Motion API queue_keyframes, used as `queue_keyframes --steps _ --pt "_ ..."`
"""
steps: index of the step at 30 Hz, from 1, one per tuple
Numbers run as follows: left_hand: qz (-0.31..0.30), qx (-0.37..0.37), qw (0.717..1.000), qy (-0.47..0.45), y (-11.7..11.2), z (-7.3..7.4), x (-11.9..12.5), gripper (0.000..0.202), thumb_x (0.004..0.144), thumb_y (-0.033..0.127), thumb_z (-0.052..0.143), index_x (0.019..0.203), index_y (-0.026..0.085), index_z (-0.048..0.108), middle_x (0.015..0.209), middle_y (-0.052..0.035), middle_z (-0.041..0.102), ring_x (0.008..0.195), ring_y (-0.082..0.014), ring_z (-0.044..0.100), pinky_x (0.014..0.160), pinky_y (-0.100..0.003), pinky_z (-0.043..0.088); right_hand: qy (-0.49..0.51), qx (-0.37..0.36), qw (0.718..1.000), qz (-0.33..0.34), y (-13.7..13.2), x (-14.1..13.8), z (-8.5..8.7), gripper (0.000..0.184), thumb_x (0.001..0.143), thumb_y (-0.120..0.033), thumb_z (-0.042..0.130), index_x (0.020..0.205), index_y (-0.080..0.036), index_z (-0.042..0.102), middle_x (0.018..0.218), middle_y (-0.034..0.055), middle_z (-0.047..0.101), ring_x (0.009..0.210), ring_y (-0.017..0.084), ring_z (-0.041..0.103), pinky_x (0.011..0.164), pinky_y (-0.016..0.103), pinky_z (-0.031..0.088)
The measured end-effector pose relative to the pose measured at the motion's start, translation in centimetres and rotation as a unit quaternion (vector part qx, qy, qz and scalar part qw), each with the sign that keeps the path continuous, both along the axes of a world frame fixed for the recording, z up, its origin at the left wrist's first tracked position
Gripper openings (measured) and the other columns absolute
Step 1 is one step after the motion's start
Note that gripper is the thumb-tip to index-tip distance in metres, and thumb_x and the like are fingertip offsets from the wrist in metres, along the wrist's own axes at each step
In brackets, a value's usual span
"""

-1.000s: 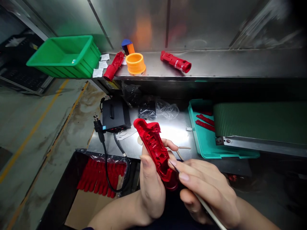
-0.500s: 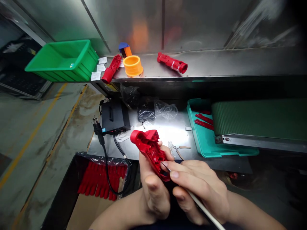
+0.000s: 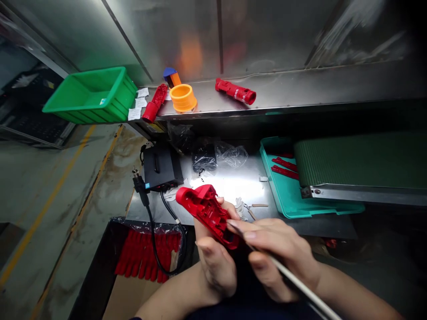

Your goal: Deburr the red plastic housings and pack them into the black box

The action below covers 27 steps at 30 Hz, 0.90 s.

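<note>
In the head view a red plastic housing (image 3: 205, 213), hollow and ribbed inside, lies tilted in my left hand (image 3: 216, 266). My left fingers wrap its far side, and the thumb rests near its lower edge. My right hand (image 3: 283, 253) grips a thin pointed tool with a long pale handle (image 3: 296, 281), whose exact kind I cannot tell. The tool's tip is close to the housing's lower right part; contact there is unclear. My right index finger also reaches that edge.
Below left, a lined box (image 3: 91, 262) holds rows of red parts (image 3: 147, 253). A black power unit (image 3: 163, 165) with a thick cable stands on the bench. At right are a turquoise tray (image 3: 283, 195) and green conveyor belt (image 3: 360, 160). A green bin (image 3: 90, 98) sits upper left.
The housing has tilted and shifted slightly left in my left hand. My right hand has drawn the tool's tip a little up and right. The camera view has shifted slightly.
</note>
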State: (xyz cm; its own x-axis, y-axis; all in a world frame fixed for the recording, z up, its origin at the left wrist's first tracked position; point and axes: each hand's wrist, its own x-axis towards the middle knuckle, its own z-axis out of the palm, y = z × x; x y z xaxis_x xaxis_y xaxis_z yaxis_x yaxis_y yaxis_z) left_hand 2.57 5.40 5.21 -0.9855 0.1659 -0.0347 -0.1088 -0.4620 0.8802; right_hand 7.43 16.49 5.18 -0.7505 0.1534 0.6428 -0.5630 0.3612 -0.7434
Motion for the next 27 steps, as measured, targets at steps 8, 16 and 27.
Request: queue_keyframes --steps 8,16,27 --pt "0.005 0.078 0.993 0.091 0.9 0.7 -0.4 0.055 0.088 0.073 0.057 0.114 0.027 0.070 0.086 -0.0028 0.068 0.050 -0.0133 0.061 0.036 -0.022 0.050 -0.182 -0.266 0.947 0.006 -1.4 1.4 2.8 0.027 0.092 -0.008 0.062 0.108 -0.027 0.071 0.068 -0.0011 0.072 0.049 0.014 0.069 0.049 0.022 0.057" --pt "-0.022 0.108 0.993 0.045 0.6 0.9 0.5 0.051 0.084 0.071 0.064 0.115 0.032 0.072 0.088 -0.0033 0.073 0.039 -0.0080 0.048 0.024 -0.014 0.033 -0.246 -0.339 0.908 0.026 -1.9 1.6 2.5 0.017 0.096 -0.016 0.064 0.105 -0.028 0.071 0.074 -0.0006 0.077 0.057 0.016 0.074 0.057 0.024 0.063" --pt "0.008 0.074 0.994 0.079 1.0 1.2 0.5 0.057 0.085 0.075 0.058 0.113 0.028 0.073 0.086 -0.0022 0.072 0.035 -0.0051 0.042 0.024 -0.015 0.030 -0.258 -0.311 0.914 0.028 -1.5 1.4 2.5 0.017 0.096 -0.021 0.062 0.103 -0.032 0.072 0.070 -0.0010 0.076 0.053 0.020 0.073 0.053 0.027 0.065"
